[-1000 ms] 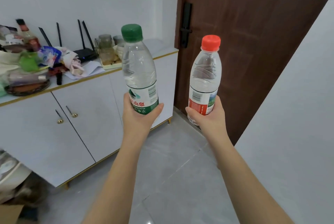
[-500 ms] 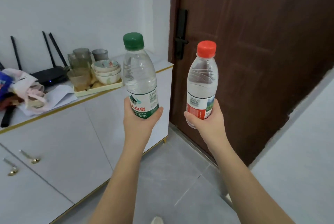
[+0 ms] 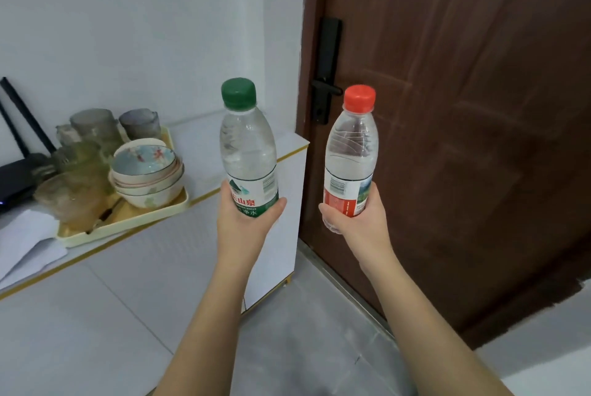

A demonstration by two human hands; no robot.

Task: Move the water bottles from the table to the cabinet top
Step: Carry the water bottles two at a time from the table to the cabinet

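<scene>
1. The left hand (image 3: 246, 219) grips the green-capped bottle (image 3: 248, 152) low on its label, fingers and thumb curled round the body. The bottle stands upright above the hand, in the air and resting on nothing.
2. The right hand (image 3: 358, 223) grips the red-capped bottle (image 3: 351, 152) the same way, low and upright. It is just right of the left hand, and the two bottles are apart.
3. The cabinet top (image 3: 201, 171) lies left of and beyond the left hand. A bare stretch of it shows just left of the green-capped bottle.
4. I judge that the left hand should go first, since it is nearer that stretch. It should lower the bottle straight down until the base sits flat, and only then loosen the fingers.
5. The tray (image 3: 128, 226), with its stacked bowls (image 3: 147, 171) and glasses (image 3: 86, 139), sits further left of the left hand. The bottle should come down to the right of the tray's rim so that the knuckles do not knock the bowls.
6. The right hand then has to travel left. Its bottle probably fits best beside the first, set in from the cabinet's end edge, where a nudge could tip it to the floor.
7. Both grips are low, so the capped tops are free to sway, and a slow, level carry is the better way.
</scene>
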